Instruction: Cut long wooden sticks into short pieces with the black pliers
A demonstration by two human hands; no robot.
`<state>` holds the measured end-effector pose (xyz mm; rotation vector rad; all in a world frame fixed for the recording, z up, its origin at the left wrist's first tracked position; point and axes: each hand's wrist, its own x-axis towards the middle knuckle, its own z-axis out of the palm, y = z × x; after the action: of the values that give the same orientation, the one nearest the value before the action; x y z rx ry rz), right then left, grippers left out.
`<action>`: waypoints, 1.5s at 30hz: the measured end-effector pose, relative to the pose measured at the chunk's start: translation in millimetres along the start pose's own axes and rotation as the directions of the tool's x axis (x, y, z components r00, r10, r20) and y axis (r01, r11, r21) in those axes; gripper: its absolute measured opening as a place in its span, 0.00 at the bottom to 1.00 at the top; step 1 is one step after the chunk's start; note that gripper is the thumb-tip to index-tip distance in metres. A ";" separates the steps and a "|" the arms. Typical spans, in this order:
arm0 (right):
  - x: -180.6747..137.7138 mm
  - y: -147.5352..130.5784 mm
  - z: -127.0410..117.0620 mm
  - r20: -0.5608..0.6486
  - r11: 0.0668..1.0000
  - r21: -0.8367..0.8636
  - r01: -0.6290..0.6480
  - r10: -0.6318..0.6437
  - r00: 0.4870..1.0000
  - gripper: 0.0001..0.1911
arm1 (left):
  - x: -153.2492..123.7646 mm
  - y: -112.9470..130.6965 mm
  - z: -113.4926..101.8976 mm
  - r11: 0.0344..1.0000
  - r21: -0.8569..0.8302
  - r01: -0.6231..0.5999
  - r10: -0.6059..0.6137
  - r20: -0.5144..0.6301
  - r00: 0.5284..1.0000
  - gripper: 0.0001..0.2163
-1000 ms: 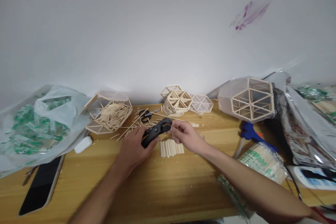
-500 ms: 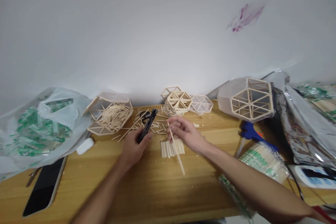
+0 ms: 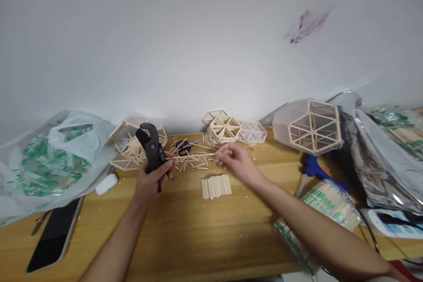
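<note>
One black cutter (image 3: 152, 150), in left fingers (image 3: 162, 170)

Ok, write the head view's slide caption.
Left hand holding a black curved cutter, right hand near a row of short pale wooden sticks.

Phone (image 3: 54, 235) left of stick row (image 3: 216, 186)

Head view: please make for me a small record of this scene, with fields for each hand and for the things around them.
left hand: holds black cutter
thin stick: spans from left hand toward right hand
right hand: fingers at the stick's other end; grip unclear
short sticks: row on wooden table
scissors: among loose pieces
hexagonal frame: behind cutter, with many sticks inside
phone: flat, far left
</note>
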<state>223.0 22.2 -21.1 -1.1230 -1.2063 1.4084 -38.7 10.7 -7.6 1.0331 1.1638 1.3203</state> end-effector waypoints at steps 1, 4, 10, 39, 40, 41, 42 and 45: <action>-0.2 1.0 -0.8 -0.002 0.996 -0.086 0.031 -0.032 0.999 0.17 | 0.3 -0.6 -0.3 1.000 0.022 -0.016 0.016 -0.013 1.000 0.13; -0.9 2.6 -4.6 0.029 0.880 -0.444 0.166 -0.171 0.985 0.08 | -0.3 -2.3 0.2 0.992 0.107 -0.066 0.074 -0.065 0.995 0.12; 0.3 9.2 -12.7 0.212 0.496 -0.803 0.331 -0.281 0.936 0.10 | -3.4 -0.7 6.4 0.955 0.258 -0.146 0.190 -0.157 0.969 0.11; -10.0 -6.6 1.5 0.323 0.682 -0.564 0.466 -0.337 0.884 0.11 | 3.0 -0.2 0.8 0.975 0.106 -0.196 0.219 -0.301 0.928 0.11; -9.9 -6.6 1.4 0.324 0.680 -0.565 0.468 -0.339 0.883 0.11 | 2.9 0.2 0.8 0.972 0.117 -0.205 0.232 -0.300 0.926 0.11; -9.9 -6.7 1.4 0.328 0.678 -0.563 0.472 -0.341 0.881 0.11 | 2.5 0.4 0.9 0.967 0.134 -0.215 0.246 -0.298 0.922 0.11; -10.0 -6.8 1.4 0.336 0.677 -0.559 0.479 -0.344 0.877 0.11 | 1.9 0.4 1.1 0.962 0.157 -0.223 0.261 -0.292 0.920 0.11; -11.7 -7.4 2.8 0.371 0.679 -0.528 0.510 -0.356 0.858 0.11 | -2.0 -2.6 3.7 0.947 0.221 -0.232 0.283 -0.240 0.929 0.11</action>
<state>222.6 10.8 -12.7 -0.9831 -2.0580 0.7918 -34.5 8.9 -9.5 1.2030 1.4148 1.6210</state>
